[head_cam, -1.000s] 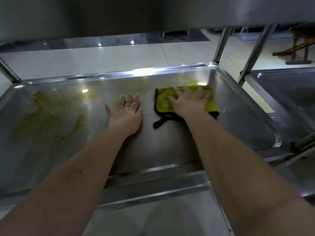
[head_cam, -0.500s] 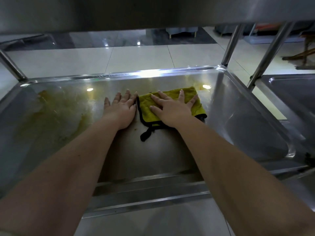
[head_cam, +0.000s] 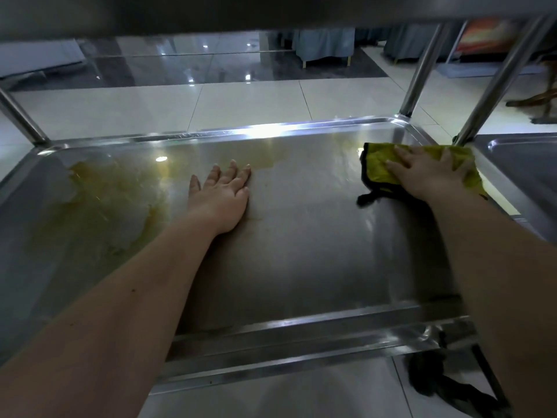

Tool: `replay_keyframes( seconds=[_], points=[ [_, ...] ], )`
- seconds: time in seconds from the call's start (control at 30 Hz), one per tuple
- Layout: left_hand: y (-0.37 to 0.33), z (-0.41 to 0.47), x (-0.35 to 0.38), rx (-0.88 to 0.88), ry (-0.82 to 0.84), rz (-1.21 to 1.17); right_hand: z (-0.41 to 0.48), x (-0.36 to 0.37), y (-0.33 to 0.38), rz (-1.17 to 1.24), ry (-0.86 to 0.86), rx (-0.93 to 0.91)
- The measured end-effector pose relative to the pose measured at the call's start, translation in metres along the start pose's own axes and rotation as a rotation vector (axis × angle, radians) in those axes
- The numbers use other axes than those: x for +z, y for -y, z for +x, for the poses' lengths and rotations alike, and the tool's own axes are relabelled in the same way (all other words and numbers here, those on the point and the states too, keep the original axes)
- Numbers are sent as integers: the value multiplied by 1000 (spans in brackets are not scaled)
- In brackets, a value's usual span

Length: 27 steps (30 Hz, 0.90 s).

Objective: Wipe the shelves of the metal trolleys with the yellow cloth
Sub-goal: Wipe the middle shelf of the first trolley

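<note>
Glossy pale floor tiles (head_cam: 247, 101); draped tables (head_cam: 324, 45) beyond.

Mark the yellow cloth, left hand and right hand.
yellow cloth (head_cam: 376, 158): head view, bare yellow patch left of the fingers.
left hand (head_cam: 221, 196): head view, back of the hand.
right hand (head_cam: 428, 176): head view, back of the hand.

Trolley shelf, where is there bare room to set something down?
Bare metal lies between the left hand and the yellow cloth, running to the near rim. The yellowish stain covers the left side; the right hand pressing the cloth fills the far right corner.
</note>
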State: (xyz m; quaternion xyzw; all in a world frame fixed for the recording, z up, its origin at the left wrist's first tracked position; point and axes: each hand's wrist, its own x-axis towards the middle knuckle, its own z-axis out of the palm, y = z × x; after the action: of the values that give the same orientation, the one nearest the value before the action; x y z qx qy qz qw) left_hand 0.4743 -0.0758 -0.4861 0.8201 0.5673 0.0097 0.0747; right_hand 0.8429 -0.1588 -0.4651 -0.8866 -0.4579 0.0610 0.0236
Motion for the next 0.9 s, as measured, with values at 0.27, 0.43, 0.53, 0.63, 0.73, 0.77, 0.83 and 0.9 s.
replay_keyframes(
  seconds=[0.27, 0.43, 0.53, 0.63, 0.73, 0.77, 0.83, 0.9],
  points=[
    [2, -1, -2, -11, 0, 13, -55, 27, 184, -10, 41, -416],
    [1, -2, -2, -26, -1, 2, -50, 27, 180, -3, 30, -470],
    [0, -2, -2, -27, 5, 0, -28, 19, 128, 3, -9, -358],
    [0, -1, -2, -27, 3, -3, -13, 11, 69, 20, -10, -226],
    [-2, -1, -1, -27, 1, 1, -13, 8, 49, 8, 7, -137],
    [-2, -2, -1, -30, -3, 4, -16, 10, 54, -2, 6, -116],
    [-3, -3, -2, -35, -7, 11, -26, 13, 73, 1, 9, -102],
    [-3, -4, -3, -42, 2, 19, -39, 16, 103, -2, 18, -158]
  ],
)
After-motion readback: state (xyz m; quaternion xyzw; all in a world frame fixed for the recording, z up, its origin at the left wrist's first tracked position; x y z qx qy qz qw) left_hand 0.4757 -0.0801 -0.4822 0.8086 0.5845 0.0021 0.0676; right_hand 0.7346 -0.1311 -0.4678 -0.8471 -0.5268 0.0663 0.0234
